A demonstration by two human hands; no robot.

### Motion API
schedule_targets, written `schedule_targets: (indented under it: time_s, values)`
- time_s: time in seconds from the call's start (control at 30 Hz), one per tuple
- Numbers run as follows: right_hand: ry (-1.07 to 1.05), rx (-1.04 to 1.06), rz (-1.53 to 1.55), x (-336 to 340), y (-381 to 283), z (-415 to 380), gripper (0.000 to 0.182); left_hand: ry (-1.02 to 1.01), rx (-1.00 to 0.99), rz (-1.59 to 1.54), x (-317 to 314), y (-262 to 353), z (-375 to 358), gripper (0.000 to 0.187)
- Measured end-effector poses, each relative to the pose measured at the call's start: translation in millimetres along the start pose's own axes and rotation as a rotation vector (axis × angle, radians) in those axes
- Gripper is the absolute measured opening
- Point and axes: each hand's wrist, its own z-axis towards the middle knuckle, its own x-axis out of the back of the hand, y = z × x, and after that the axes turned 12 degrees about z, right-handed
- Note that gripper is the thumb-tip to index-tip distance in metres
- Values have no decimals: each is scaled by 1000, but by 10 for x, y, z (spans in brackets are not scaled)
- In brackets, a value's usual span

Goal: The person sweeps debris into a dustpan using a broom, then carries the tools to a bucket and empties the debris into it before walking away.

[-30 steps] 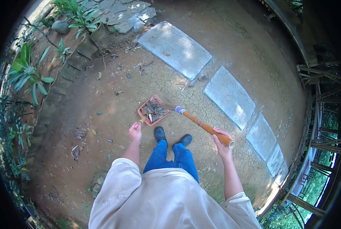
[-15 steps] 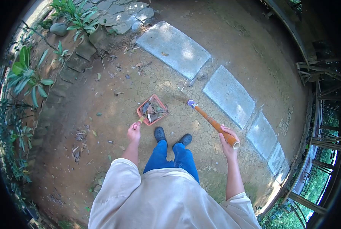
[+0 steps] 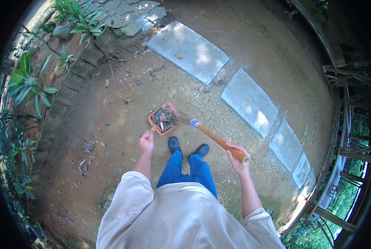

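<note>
My left hand (image 3: pixel 146 141) is wrapped round the short handle of a red dustpan (image 3: pixel 163 132), which holds dry leaves (image 3: pixel 165 118). In my right hand (image 3: pixel 237 157) is a broom (image 3: pixel 216 138) with a thick bamboo handle and a purple-and-white binding. Its thin bristles (image 3: pixel 183 119) reach over the dustpan's right edge, at the leaves. The dustpan is just in front of my dark shoes (image 3: pixel 173 144).
Pale stone slabs (image 3: pixel 189 52) run diagonally from upper middle to lower right. Green plants (image 3: pixel 27 83) and edging stones (image 3: pixel 92 54) line the left side. Scattered leaves (image 3: pixel 84 166) lie on the soil at left. A wooden structure (image 3: pixel 351 149) stands at right.
My right hand and the broom have moved left, bringing the bristles from beside the dustpan to over its right edge. My left hand and the dustpan have hardly moved.
</note>
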Motion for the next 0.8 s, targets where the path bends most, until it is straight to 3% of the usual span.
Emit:
schedule_targets:
  time_s: [0.33, 0.53, 0.8]
  values:
    - [114, 45, 5, 253, -457, 39, 25, -19, 30, -72, -73, 24, 46, 41]
    - [183, 69, 19, 357, -413, 19, 27, 16, -18, -73, -33, 165, -26, 43]
    - [295, 17, 24, 553, -133, 215, 16, -61, 5, -159, -189, 300, 70, 47]
